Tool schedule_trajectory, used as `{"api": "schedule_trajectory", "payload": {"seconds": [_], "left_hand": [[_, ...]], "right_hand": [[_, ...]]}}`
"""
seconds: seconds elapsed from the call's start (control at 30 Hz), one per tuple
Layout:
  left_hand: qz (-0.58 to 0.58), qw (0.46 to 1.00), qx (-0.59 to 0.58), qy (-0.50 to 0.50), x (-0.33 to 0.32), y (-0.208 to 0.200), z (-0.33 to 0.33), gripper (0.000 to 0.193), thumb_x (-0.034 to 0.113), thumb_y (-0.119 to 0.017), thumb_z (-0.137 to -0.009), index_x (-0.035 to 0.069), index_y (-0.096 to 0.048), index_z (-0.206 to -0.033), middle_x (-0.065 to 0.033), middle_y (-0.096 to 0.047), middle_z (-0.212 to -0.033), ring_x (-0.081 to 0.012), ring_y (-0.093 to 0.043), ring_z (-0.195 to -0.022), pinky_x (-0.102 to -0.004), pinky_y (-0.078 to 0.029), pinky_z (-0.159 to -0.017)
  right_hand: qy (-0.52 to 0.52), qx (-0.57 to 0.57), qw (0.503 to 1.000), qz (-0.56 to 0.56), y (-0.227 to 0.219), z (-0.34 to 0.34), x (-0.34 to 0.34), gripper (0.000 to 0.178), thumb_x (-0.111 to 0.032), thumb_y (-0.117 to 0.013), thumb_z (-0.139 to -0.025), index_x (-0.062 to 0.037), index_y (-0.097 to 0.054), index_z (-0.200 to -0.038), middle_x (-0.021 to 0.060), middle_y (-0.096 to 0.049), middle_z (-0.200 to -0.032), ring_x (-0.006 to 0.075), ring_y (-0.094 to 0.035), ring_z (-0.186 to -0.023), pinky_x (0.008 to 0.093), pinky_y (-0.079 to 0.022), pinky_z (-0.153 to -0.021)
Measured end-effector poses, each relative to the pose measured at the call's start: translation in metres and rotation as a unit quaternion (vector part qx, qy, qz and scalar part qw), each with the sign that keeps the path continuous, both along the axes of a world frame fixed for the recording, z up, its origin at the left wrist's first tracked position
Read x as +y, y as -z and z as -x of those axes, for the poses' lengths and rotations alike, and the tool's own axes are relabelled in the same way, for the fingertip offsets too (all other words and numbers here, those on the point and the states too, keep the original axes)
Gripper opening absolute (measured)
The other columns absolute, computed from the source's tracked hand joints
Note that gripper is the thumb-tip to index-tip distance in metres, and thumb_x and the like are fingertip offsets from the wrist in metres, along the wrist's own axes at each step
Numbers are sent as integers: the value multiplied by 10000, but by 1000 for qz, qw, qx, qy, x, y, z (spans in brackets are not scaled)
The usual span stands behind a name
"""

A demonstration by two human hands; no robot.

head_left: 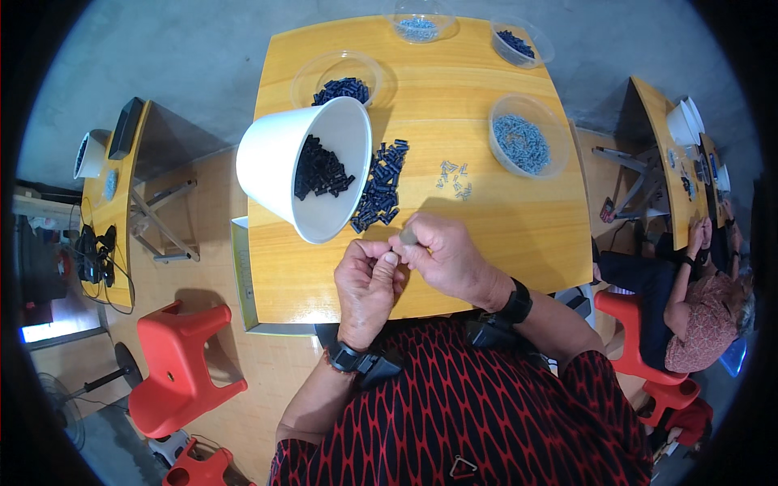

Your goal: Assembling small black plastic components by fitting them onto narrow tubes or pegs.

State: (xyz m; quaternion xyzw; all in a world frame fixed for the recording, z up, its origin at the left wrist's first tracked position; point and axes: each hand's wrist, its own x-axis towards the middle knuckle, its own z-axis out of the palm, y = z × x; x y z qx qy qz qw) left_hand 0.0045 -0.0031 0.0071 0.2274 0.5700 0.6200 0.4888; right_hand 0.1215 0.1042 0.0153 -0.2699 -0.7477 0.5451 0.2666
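Bunching up close together over the wooden table (pixel 519 247), left hand (pixel 366 285) and right hand (pixel 442 255) have fingertips drawn narrow; honestly can't tell what's between them. Dark tubes (pixel 382 185) lie just beyond, beside the tipped white bucket (pixel 271 166).

Left hand (pixel 365 290), right hand (pixel 446 255) pinched closed (very near each other); forearms (pixel 312 402) angled inward.

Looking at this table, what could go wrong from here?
The bucket lies on its side, so a bump might roll it and spill its black pieces. The silvery bits lie loose beyond the right hand, which could sweep them into the black pile.
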Motion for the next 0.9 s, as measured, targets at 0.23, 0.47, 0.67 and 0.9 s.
{"api": "schedule_trajectory", "payload": {"seconds": [0.23, 0.47, 0.67, 0.9], "left_hand": [[-13, 1000, -24, -1, 5, 3, 3, 85, 50, -579, -980, -10, -527, -1009, -68, -633, -820, -108, -600, -637, -243, -515, -539], [-1, 997, -72, 14, 3, 1, 10, 83, 56, -587, -973, -11, -562, -1016, -82, -647, -873, -115, -614, -670, -255, -531, -603], [-30, 991, -128, 6, 3, -1, 13, 61, 36, -584, -959, -14, -610, -982, -64, -656, -892, -115, -629, -775, -257, -529, -732], [11, 995, -81, 49, 0, -4, 11, 93, 53, -590, -963, -22, -643, -948, -76, -682, -862, -118, -633, -718, -256, -535, -665]], "right_hand": [[-71, 31, 993, -85, 1, -4, 12, 81, -27, -642, -875, 20, -586, -840, 138, -597, -758, 283, -598, -630, 339, -485, -569], [-71, -29, 997, -24, -22, -11, 17, 344, -59, -732, -854, 30, -617, -1166, 76, -628, -850, 139, -644, -759, 259, -548, -702], [-105, -31, 984, -138, -19, -6, 7, 224, -104, -720, -809, 18, -596, -949, 155, -573, -836, 337, -612, -761, 403, -508, -679], [-80, -35, 967, -239, -12, -14, 2, 276, -82, -748, -791, 25, -622, -1011, 138, -584, -802, 314, -624, -686, 388, -506, -597]]}}
